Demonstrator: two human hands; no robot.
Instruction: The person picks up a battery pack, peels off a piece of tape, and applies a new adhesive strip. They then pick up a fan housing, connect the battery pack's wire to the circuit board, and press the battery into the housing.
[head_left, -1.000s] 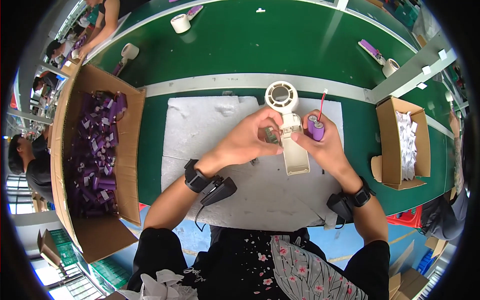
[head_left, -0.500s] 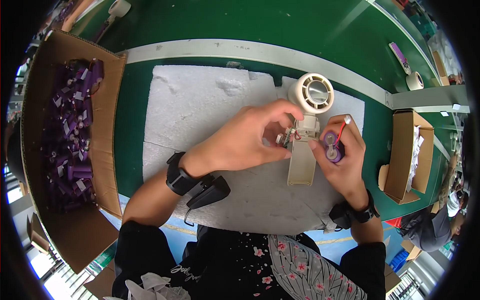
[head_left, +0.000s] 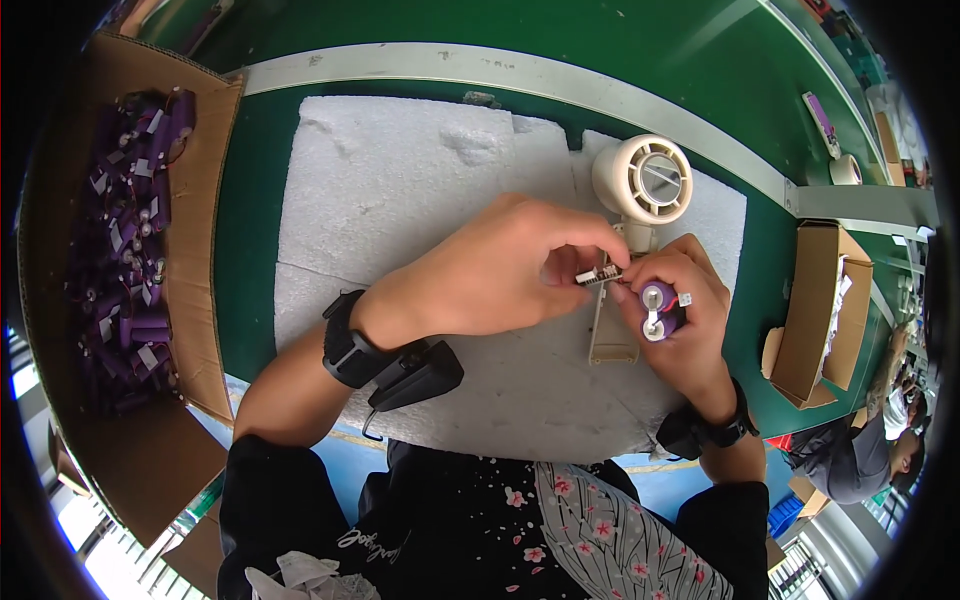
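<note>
A cream handheld fan [head_left: 612,180] lies on a white foam sheet [head_left: 400,190], its round grille at the far end. Its opened handle shell [head_left: 613,353] points toward me, partly covered by my hands. With thumb and fingers, my left hand [head_left: 490,265] pinches a small circuit board [head_left: 598,276] over the handle. My right hand [head_left: 695,315] is closed around a purple two-cell battery pack [head_left: 657,312], metal ends facing up, with a red wire and a small white connector [head_left: 685,299] beside it. The right thumb and fingertip meet close to the board; thin wires there are hard to make out.
At the left stands a deep cardboard box [head_left: 200,250] full of purple battery packs [head_left: 130,240]. A smaller cardboard box [head_left: 800,320] with white pieces sits at the right. Beyond a metal rail [head_left: 420,62], another fan [head_left: 845,168] lies far right. A person [head_left: 850,455] is at lower right.
The circuit board has turned flatter and come nearer the right hand. My right hand has rotated the battery pack, moving in beside the left fingertips. In view, the fan has shifted slightly right.
</note>
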